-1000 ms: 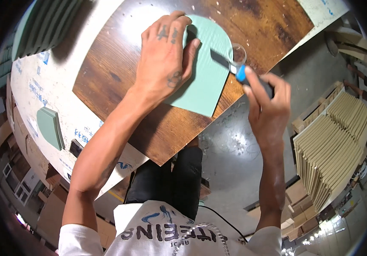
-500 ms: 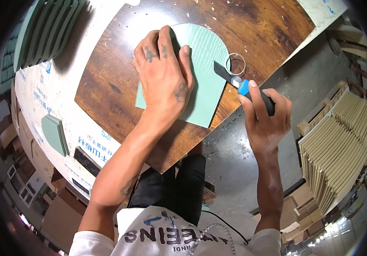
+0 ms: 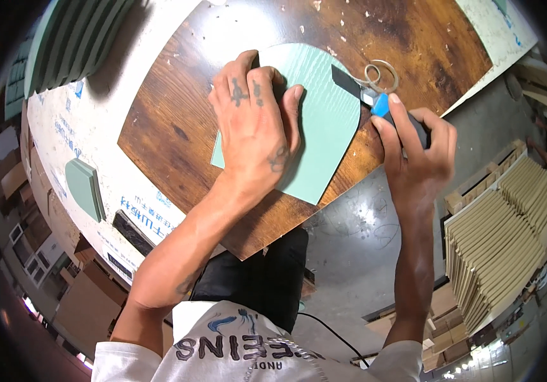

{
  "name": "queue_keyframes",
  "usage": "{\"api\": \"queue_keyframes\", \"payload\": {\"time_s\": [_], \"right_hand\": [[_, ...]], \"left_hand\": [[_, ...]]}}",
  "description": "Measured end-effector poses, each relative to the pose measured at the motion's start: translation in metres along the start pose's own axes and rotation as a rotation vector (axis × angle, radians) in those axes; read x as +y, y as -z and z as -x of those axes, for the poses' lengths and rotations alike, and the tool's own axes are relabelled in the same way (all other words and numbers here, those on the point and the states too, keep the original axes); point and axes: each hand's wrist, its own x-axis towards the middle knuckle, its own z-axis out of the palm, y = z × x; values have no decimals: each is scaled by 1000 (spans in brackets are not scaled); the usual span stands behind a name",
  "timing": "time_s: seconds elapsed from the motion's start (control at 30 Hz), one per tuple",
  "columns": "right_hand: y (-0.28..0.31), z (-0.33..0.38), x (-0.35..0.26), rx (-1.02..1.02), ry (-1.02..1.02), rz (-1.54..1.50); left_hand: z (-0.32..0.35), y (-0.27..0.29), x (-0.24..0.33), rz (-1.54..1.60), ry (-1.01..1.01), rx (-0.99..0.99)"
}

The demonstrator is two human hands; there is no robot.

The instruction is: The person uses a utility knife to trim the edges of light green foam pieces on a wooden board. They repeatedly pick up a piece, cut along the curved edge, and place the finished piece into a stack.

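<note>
Left hand [image 3: 254, 130] pressed flat on green arched panel [image 3: 324, 127] atop wooden bench [image 3: 171, 121]; my right hand [image 3: 417, 149] grips blue-handled knife [image 3: 375, 102], blade on panel's edge.

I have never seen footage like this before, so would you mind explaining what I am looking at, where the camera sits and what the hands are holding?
There is no machine here: a person works with two bare hands. The picture comes from a wide fisheye camera worn on the person's head, looking down, so straight edges bend near the rim and the forearms enter from below. The left hand presses flat on a pale green panel with one rounded end, lying on a dark brown wooden board. The right hand grips a blue-handled utility knife, its blade at the panel's curved edge. A thin curled shaving lies beside the blade. More green panels are stacked at upper left.
</note>
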Motion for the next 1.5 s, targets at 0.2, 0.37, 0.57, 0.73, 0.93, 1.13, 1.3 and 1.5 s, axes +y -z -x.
{"api": "queue_keyframes", "payload": {"time_s": [0.2,0.37,0.57,0.73,0.93,1.13,1.3,1.5], "right_hand": [[-9,-37,33,62,-47,53],[23,16,20,-9,-238,16],[39,66,-29,-133,-174,-74],[32,56,-37,-170,-129,-105],[17,36,-22,-74,-97,-52],[6,-1,2,-81,-19,-90],[2,-9,11,-53,47,-88],[0,-26,10,-43,39,-99]], "left_hand": [[-9,-7,-10,243,-220,-26],[-48,-4,-30,-62,-214,-18],[-7,14,-6,-195,116,-180],[-5,4,-5,-239,121,-129],[-6,4,-6,-227,114,-119],[-5,3,-8,-222,88,-100],[-3,4,-9,-216,81,-96],[-4,5,-10,-203,67,-96]]}}
